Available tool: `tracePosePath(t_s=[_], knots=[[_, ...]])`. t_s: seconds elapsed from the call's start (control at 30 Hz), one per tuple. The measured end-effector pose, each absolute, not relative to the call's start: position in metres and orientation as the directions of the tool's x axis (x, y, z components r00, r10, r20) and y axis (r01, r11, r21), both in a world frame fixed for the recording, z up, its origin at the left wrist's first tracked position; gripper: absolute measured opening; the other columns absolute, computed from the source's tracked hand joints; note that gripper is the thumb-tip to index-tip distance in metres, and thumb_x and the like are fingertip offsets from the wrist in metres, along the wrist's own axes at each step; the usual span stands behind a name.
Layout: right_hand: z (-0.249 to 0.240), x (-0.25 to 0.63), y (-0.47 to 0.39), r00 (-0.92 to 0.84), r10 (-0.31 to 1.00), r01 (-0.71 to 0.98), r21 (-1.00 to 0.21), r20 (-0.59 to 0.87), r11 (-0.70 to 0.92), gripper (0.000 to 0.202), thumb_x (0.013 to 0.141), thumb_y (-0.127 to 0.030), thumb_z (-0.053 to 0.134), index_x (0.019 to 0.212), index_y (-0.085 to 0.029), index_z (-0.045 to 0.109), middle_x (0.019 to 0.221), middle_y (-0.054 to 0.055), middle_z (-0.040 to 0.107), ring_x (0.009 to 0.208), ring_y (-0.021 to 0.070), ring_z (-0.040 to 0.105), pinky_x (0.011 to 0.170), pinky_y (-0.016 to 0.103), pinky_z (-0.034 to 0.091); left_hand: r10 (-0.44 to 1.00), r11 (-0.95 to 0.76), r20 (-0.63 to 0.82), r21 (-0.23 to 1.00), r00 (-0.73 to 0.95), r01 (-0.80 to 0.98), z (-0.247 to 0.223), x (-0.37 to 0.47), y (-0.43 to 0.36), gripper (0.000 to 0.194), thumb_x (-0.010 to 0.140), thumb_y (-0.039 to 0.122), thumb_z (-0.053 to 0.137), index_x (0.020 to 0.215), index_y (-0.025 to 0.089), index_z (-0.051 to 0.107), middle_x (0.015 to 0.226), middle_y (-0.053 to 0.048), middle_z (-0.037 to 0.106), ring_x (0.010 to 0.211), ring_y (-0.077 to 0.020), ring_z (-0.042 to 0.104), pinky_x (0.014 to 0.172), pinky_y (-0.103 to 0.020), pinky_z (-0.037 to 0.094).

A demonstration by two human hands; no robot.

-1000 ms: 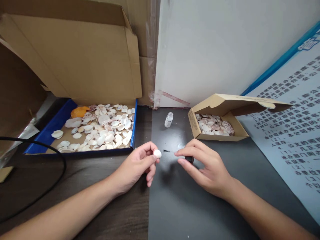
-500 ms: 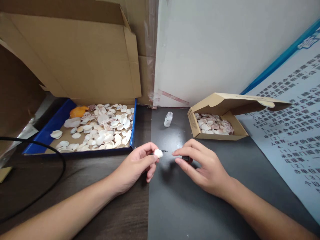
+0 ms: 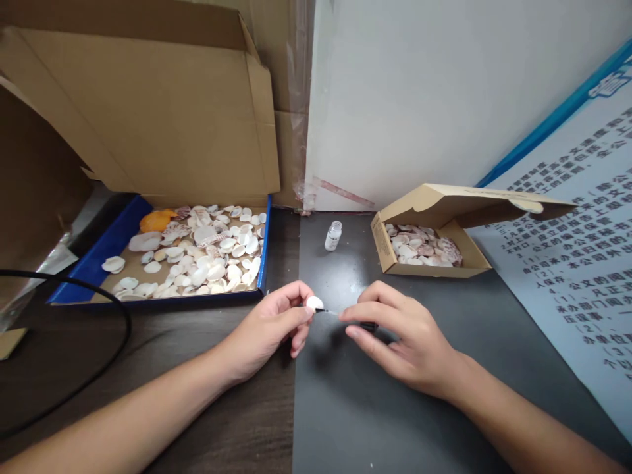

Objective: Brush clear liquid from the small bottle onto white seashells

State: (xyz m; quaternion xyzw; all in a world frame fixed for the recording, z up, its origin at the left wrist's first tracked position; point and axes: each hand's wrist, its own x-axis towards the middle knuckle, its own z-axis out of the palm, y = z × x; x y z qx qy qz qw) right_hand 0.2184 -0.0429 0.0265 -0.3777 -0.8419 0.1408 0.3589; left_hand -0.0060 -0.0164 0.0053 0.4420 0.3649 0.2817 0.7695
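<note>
your left hand (image 3: 284, 322) is closed at the thumb and forefinger, pinching a small white bivalve shell (image 3: 315, 302) above the tabletop (image 3: 355, 421); the other fingers are loosely curled. your right hand (image 3: 409, 336) is partly closed, thumb and fingers about the black cap (image 3: 369, 326) of an applicator brush (image 3: 320, 311). the step in hand appears to be brushing the shell: the dark bristles overlap its lower edge, though firm contact cannot be confirmed. the next move seems to call for a steady shell and a light stroke across its face. the brush's long axis runs nearly crosswise, bristles pointing left, cap end slightly nearer you. the shell's rounded edge faces away from you; its long axis is unclear. the uncapped glass bottle (image 3: 333, 237) stands upright beyond both hands.
</note>
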Motion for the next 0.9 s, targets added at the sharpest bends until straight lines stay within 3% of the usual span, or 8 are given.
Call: tracePosePath(t_s=[0.13,0.27,0.67,0.9], knots=[[0.0274,0.2195,-0.0421,-0.381,0.773,0.575,-0.525,0.507,0.628,0.012,0.096,-0.019,0.058,0.100,-0.018,0.069,0.083,0.004,0.063,0.063,0.0121,0.060,0.057,0.024,0.052,0.761,0.460,-0.316,0.879,0.566,-0.127,0.0065,-0.0055,-0.0166,0.020,0.086,0.034,0.064,0.084,0.020,0.050,0.049,0.008,0.048,0.044,-0.0067,0.038,0.047,-0.018,0.037],[0.0276,0.2185,-0.0432,-0.462,0.733,0.540,-0.496,0.500,0.679,0.013,0.096,-0.019,0.058,0.101,-0.017,0.070,0.082,0.005,0.064,0.066,0.0138,0.063,0.059,0.026,0.053,0.754,0.478,-0.327,0.868,0.569,-0.135,0.0078,-0.0051,-0.0164,0.020,0.085,0.034,0.065,0.084,0.020,0.050,0.050,0.007,0.048,0.045,-0.0072,0.038,0.047,-0.018,0.037],[0.0259,0.2164,-0.0449,-0.421,0.765,0.584,-0.500,0.487,0.639,0.014,0.097,-0.022,0.057,0.102,-0.019,0.070,0.082,0.004,0.064,0.064,0.0121,0.061,0.058,0.025,0.052,0.747,0.526,-0.348,0.831,0.566,-0.184,0.0103,-0.0045,-0.0156,0.021,0.084,0.033,0.066,0.080,0.019,0.051,0.049,0.007,0.046,0.046,-0.0073,0.037,0.046,-0.019,0.036],[0.0264,0.2160,-0.0461,-0.463,0.712,0.511,-0.497,0.528,0.701,0.013,0.097,-0.020,0.057,0.103,-0.018,0.069,0.081,0.004,0.064,0.068,0.0135,0.063,0.060,0.025,0.053,0.756,0.530,-0.345,0.821,0.557,-0.211,0.0103,-0.0040,-0.0147,0.018,0.083,0.029,0.067,0.080,0.018,0.052,0.051,0.007,0.045,0.046,-0.0069,0.036,0.045,-0.018,0.037]])
